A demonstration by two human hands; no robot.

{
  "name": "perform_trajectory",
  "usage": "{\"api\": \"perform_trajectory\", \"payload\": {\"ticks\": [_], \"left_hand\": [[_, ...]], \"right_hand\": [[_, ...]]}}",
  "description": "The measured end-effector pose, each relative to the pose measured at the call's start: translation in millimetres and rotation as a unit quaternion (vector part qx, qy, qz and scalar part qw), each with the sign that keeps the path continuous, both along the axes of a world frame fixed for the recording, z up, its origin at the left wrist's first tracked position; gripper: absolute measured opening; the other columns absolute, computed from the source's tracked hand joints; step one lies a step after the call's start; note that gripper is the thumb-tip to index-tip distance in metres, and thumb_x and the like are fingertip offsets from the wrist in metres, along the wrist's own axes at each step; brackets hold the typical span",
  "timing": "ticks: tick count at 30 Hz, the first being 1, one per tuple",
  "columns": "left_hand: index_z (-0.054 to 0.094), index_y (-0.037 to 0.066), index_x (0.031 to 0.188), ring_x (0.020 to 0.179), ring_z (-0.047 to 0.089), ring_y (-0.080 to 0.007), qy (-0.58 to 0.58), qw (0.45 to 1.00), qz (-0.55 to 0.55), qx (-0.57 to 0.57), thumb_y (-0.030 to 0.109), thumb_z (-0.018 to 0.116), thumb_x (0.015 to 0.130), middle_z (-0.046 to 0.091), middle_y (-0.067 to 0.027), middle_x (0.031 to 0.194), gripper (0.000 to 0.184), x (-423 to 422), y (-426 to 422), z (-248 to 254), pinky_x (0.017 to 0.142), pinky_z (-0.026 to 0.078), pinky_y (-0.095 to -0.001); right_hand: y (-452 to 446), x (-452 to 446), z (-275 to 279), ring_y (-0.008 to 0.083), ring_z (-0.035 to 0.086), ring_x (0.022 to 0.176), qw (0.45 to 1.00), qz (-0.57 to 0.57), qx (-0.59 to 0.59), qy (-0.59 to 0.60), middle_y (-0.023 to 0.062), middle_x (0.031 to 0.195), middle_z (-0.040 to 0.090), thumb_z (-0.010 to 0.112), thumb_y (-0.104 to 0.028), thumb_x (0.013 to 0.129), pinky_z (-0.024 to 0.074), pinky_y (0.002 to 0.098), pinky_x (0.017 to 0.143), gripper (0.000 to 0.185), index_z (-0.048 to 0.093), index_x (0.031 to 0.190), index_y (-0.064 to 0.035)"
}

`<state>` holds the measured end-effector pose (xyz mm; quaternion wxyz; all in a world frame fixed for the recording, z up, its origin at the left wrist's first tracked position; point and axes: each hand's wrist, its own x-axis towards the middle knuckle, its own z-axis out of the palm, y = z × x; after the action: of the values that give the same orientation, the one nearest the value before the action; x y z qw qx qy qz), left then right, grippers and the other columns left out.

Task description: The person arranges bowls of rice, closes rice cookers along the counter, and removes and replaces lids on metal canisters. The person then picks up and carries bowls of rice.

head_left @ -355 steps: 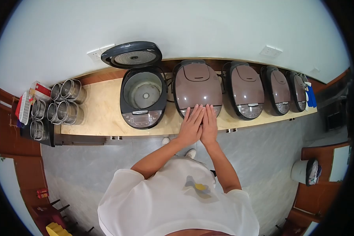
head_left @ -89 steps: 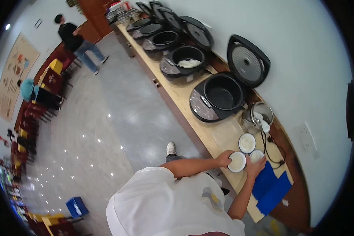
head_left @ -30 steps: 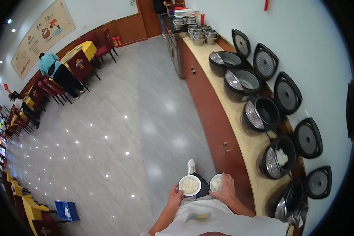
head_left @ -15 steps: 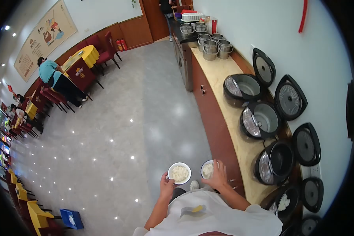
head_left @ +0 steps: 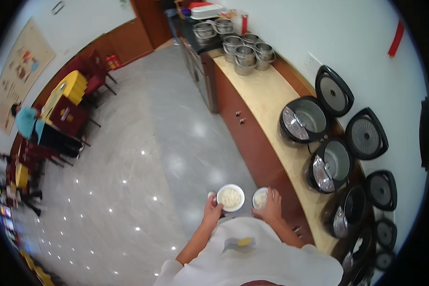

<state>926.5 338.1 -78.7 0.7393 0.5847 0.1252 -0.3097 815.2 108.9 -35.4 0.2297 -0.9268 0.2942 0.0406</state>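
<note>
My left hand point(head_left: 213, 208) grips a white bowl of rice point(head_left: 230, 198) by its left side, thumb near the rim. A second, partly covered bowl of rice point(head_left: 259, 199) is in my right hand point(head_left: 272, 206), whose fingers wrap over its right side. Both bowls are held upright in front of my white shirt point(head_left: 252, 252), side by side with a small gap, above the grey floor. The right-hand bowl is close to the red-brown cabinet front point(head_left: 276, 171).
Several open rice cookers point(head_left: 329, 164) line the wooden counter point(head_left: 267, 105) on my right. Metal pails point(head_left: 245, 57) stand at its far end. A person in a blue top point(head_left: 27, 125) leans over a yellow-covered table point(head_left: 71, 88) at far left, with red chairs point(head_left: 95, 78) around it.
My view has turned, so the room has shifted left and the cookers lower right. Both bowls stay in my hands and appear slightly farther right in view.
</note>
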Motion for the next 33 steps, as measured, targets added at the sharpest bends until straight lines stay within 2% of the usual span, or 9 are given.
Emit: {"api": "perform_trajectory", "payload": {"ticks": [3, 7, 15, 18, 21, 28, 30, 33], "left_hand": [[0.039, 0.002, 0.148, 0.109, 0.068, -0.0240, 0.007, 0.999, -0.025, -0.022, -0.007, 0.054, 0.090, 0.064, -0.0159, 0.126, 0.061, 75.1, -1.6, 43.9, 0.079, 0.063, -0.0372], [0.038, 0.003, 0.148, 0.106, 0.070, -0.0243, -0.022, 0.997, -0.066, -0.025, -0.007, 0.053, 0.090, 0.064, -0.0159, 0.126, 0.061, 153.6, -5.8, 37.4, 0.079, 0.064, -0.0375], [0.038, 0.003, 0.148, 0.107, 0.070, -0.0256, 0.024, 0.993, -0.109, -0.036, -0.007, 0.053, 0.090, 0.064, -0.0176, 0.127, 0.061, 235.6, -35.4, 25.5, 0.078, 0.065, -0.0379], [0.038, 0.003, 0.148, 0.107, 0.070, -0.0262, 0.042, 0.992, -0.116, -0.034, -0.007, 0.053, 0.090, 0.063, -0.0178, 0.128, 0.061, 264.3, -53.4, 21.0, 0.080, 0.065, -0.0390], [0.040, 0.006, 0.146, 0.114, 0.067, -0.0270, 0.043, 0.990, -0.136, 0.007, -0.005, 0.055, 0.088, 0.062, -0.0148, 0.130, 0.061, 305.0, -73.8, 21.7, 0.085, 0.064, -0.0443], [0.038, 0.005, 0.148, 0.114, 0.066, -0.0251, -0.023, 0.991, -0.127, 0.042, -0.005, 0.052, 0.089, 0.062, -0.0144, 0.128, 0.062, 416.9, -132.6, 55.3, 0.087, 0.062, -0.0419], [0.040, 0.003, 0.148, 0.107, 0.068, -0.0216, -0.028, 0.995, -0.091, 0.037, -0.007, 0.052, 0.090, 0.064, -0.0147, 0.126, 0.060, 436.9, -150.2, 53.2, 0.080, 0.062, -0.0345], [0.039, 0.003, 0.148, 0.107, 0.069, -0.0218, -0.004, 0.995, -0.092, 0.039, -0.007, 0.053, 0.090, 0.065, -0.0151, 0.126, 0.060, 456.4, -177.1, 55.3, 0.081, 0.062, -0.0341]], "right_hand": [[11.6, 57.9, 25.1, 0.0464, 0.041, 0.131, 0.999, -0.026, 0.017, -0.035, 0.0266, 0.146, 0.037, 0.094, -0.040, 0.059, 0.0400, 0.0514, 0.111, 0.119, 0.033, 0.152, 0.0017], [18.8, 117.8, 42.4, 0.0453, 0.038, 0.135, 0.996, -0.074, 0.017, -0.046, 0.0255, 0.149, 0.036, 0.092, -0.037, 0.062, 0.0378, 0.0507, 0.114, 0.117, 0.030, 0.153, 0.0019], [8.7, 192.0, 34.1, 0.0447, 0.039, 0.136, 0.988, -0.152, 0.032, -0.017, 0.0251, 0.149, 0.037, 0.092, -0.037, 0.062, 0.0383, 0.0507, 0.114, 0.116, 0.032, 0.154, 0.0014], [-14.3, 234.5, 28.2, 0.0455, 0.040, 0.135, 0.987, -0.154, 0.043, -0.017, 0.0255, 0.149, 0.038, 0.093, -0.037, 0.062, 0.0383, 0.0515, 0.114, 0.115, 0.034, 0.153, 0.0019], [-44.4, 281.6, 13.8, 0.0469, 0.040, 0.134, 0.989, -0.131, 0.022, -0.059, 0.0263, 0.147, 0.039, 0.093, -0.036, 0.061, 0.0391, 0.0526, 0.113, 0.116, 0.034, 0.153, 0.0026], [-125.8, 391.1, 11.9, 0.0481, 0.041, 0.130, 0.987, -0.099, 0.026, -0.123, 0.0278, 0.144, 0.038, 0.092, -0.035, 0.060, 0.0389, 0.0537, 0.111, 0.114, 0.034, 0.151, 0.0032], [-147.4, 413.9, 7.6, 0.0479, 0.041, 0.130, 0.986, -0.101, 0.020, -0.128, 0.0276, 0.145, 0.037, 0.092, -0.035, 0.060, 0.0383, 0.0532, 0.112, 0.114, 0.035, 0.151, 0.0030], [-178.2, 434.8, 6.4, 0.0473, 0.040, 0.131, 0.984, -0.132, 0.008, -0.120, 0.0272, 0.146, 0.036, 0.091, -0.034, 0.060, 0.0374, 0.0522, 0.113, 0.114, 0.034, 0.151, 0.0026]]}}
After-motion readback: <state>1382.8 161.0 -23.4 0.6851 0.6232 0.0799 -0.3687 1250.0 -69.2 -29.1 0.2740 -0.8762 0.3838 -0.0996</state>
